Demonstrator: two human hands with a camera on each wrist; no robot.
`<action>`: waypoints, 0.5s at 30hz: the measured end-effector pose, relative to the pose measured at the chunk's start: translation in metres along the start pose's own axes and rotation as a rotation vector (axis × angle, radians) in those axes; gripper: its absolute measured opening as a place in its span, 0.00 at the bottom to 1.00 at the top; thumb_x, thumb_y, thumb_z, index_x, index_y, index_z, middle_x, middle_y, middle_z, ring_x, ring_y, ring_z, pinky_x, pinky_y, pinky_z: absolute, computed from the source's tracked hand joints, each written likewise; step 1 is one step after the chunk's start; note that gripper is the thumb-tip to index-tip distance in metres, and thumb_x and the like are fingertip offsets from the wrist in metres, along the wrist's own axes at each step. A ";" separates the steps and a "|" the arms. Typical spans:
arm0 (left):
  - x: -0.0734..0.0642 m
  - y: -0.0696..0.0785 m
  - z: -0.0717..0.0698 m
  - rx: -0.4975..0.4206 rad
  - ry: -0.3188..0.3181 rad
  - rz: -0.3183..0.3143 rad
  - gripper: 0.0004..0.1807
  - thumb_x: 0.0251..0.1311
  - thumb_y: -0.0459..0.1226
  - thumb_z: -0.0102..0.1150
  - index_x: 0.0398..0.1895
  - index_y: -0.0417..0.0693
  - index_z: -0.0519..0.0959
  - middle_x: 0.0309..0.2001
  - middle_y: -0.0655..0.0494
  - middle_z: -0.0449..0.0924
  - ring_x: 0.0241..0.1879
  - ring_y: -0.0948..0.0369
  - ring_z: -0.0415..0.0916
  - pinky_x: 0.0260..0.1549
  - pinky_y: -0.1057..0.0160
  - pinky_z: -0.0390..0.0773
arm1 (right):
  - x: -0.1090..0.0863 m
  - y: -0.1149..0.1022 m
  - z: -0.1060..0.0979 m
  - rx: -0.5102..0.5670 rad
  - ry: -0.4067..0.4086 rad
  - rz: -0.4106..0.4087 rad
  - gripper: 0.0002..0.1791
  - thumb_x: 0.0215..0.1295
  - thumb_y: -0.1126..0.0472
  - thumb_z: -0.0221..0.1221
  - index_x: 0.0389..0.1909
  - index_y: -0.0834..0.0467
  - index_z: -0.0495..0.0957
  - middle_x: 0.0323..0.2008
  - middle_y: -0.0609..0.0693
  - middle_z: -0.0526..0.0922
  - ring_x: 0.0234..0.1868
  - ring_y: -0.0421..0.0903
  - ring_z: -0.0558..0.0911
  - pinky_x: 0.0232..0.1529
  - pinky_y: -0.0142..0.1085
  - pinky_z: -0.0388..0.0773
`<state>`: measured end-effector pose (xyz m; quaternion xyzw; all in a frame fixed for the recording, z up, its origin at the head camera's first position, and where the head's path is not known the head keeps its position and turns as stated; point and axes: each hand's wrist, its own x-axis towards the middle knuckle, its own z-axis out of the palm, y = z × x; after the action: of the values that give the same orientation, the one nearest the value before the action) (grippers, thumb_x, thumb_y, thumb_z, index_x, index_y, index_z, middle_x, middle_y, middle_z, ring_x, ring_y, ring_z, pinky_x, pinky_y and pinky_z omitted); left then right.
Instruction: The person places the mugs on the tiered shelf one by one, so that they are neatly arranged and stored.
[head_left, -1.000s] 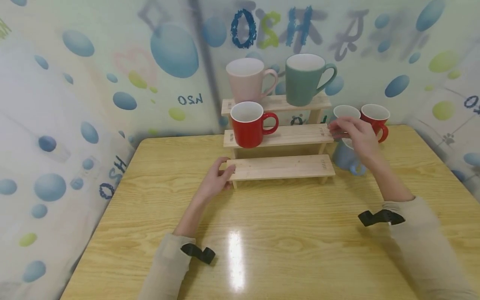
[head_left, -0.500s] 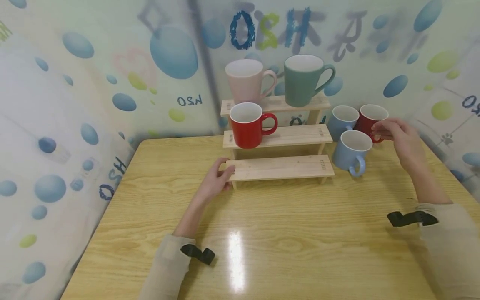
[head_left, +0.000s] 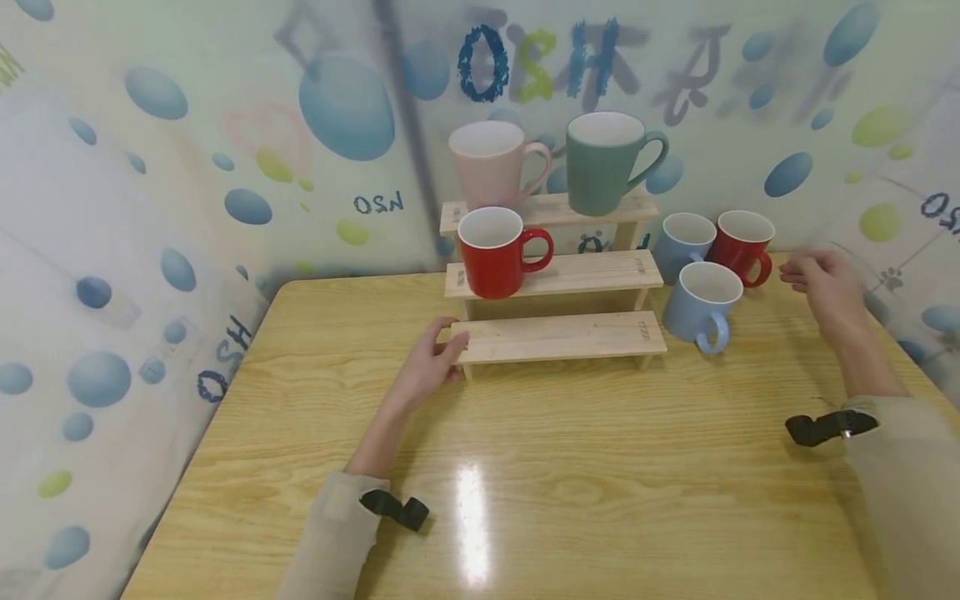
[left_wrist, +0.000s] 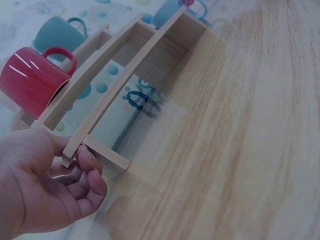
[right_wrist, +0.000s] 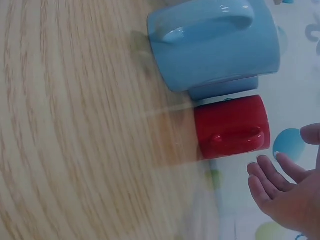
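Observation:
My left hand (head_left: 427,362) grips the left end of the lowest step of a three-step wooden rack (head_left: 558,337). In the left wrist view, thumb and fingers pinch the board's end (left_wrist: 70,155). My right hand (head_left: 831,296) is held with loosely bent fingers and nothing in them, just right of a dark red mug (head_left: 738,242) whose handle points toward it. A gap shows between fingertips and handle in the right wrist view. Two light blue mugs stand left of the red one, one at the back (head_left: 678,242) and one in front (head_left: 697,304).
On the rack's middle step stands a bright red mug (head_left: 491,258). The top step bears a pink mug (head_left: 487,167) and a green mug (head_left: 603,171). Behind the wooden table (head_left: 570,475) rises a patterned wall (head_left: 337,225), close to the rack and mugs.
My right hand has moved right from above the blue mugs, past the dark red mug, to beside its handle. The left hand keeps its hold on the rack.

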<state>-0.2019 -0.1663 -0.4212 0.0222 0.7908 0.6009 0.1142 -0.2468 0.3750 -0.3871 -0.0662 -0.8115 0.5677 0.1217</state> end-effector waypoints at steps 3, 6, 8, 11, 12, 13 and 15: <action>0.000 -0.001 0.000 0.000 0.001 0.004 0.30 0.76 0.48 0.53 0.75 0.51 0.59 0.58 0.41 0.75 0.27 0.59 0.72 0.32 0.63 0.75 | 0.006 0.005 0.004 -0.013 -0.016 0.012 0.07 0.79 0.56 0.45 0.44 0.50 0.72 0.30 0.26 0.78 0.35 0.22 0.78 0.40 0.18 0.71; -0.001 -0.001 -0.001 0.000 0.002 0.004 0.30 0.76 0.48 0.53 0.75 0.51 0.59 0.58 0.41 0.76 0.27 0.59 0.72 0.32 0.63 0.75 | 0.012 0.008 0.008 -0.002 -0.011 0.029 0.08 0.78 0.56 0.47 0.46 0.54 0.72 0.29 0.27 0.78 0.35 0.24 0.78 0.41 0.18 0.72; 0.000 -0.002 -0.001 0.000 -0.001 0.004 0.30 0.76 0.49 0.53 0.75 0.51 0.59 0.58 0.41 0.76 0.27 0.59 0.72 0.32 0.63 0.75 | 0.015 0.009 0.011 0.000 -0.007 0.048 0.08 0.78 0.55 0.48 0.46 0.54 0.72 0.29 0.27 0.78 0.34 0.25 0.78 0.40 0.18 0.73; 0.000 -0.002 -0.001 0.001 -0.001 0.003 0.30 0.75 0.49 0.53 0.75 0.52 0.59 0.58 0.41 0.76 0.27 0.59 0.72 0.32 0.63 0.75 | 0.019 0.010 0.016 0.015 -0.012 0.050 0.09 0.77 0.55 0.50 0.39 0.50 0.78 0.27 0.29 0.79 0.33 0.27 0.78 0.38 0.18 0.73; 0.000 -0.002 -0.001 -0.001 -0.001 0.001 0.30 0.75 0.49 0.53 0.75 0.52 0.59 0.58 0.41 0.76 0.27 0.59 0.73 0.32 0.63 0.76 | 0.021 0.011 0.017 0.022 -0.017 0.046 0.11 0.76 0.56 0.50 0.35 0.48 0.79 0.27 0.30 0.79 0.32 0.28 0.78 0.37 0.18 0.73; 0.000 -0.001 -0.001 -0.001 -0.001 0.000 0.30 0.75 0.49 0.54 0.75 0.52 0.59 0.58 0.41 0.76 0.27 0.59 0.73 0.32 0.62 0.76 | 0.022 0.011 0.019 0.040 -0.028 0.038 0.13 0.76 0.57 0.50 0.32 0.47 0.81 0.26 0.31 0.80 0.31 0.29 0.78 0.37 0.18 0.74; 0.000 -0.002 -0.001 -0.007 0.000 -0.004 0.30 0.75 0.49 0.54 0.75 0.53 0.59 0.58 0.41 0.76 0.27 0.59 0.72 0.32 0.62 0.76 | 0.024 0.011 0.022 0.063 -0.044 0.026 0.19 0.76 0.59 0.50 0.26 0.43 0.82 0.24 0.32 0.81 0.30 0.30 0.79 0.36 0.19 0.75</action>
<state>-0.2022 -0.1678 -0.4226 0.0202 0.7888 0.6033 0.1155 -0.2760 0.3652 -0.4019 -0.0603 -0.7949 0.5957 0.0984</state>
